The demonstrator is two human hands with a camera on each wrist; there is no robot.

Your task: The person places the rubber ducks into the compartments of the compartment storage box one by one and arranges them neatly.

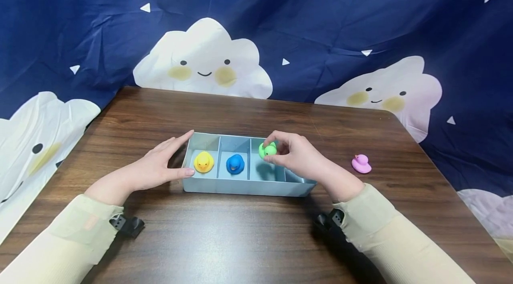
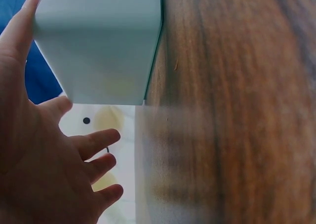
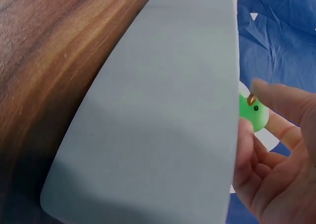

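A light blue divided box [image 1: 248, 187] lies lengthwise on the table. Its leftmost compartment holds a yellow toy duck [image 1: 204, 162], and the compartment beside that a blue toy duck [image 1: 235, 164]. My right hand [image 1: 298, 154] pinches a green toy duck [image 1: 267, 151] between thumb and fingers, over the third compartment. In the right wrist view the green duck's head [image 3: 257, 116] shows above the box rim. My left hand [image 1: 160, 164] spans the box's left end, fingers extended, with thumb and index finger at its corners. Part of the rightmost compartment is hidden behind my right hand.
A pink toy duck [image 1: 361, 164] sits on the brown wooden table [image 1: 224, 235], to the right of my right hand. Behind the table hangs a dark blue cloth [image 1: 312, 21] with white clouds.
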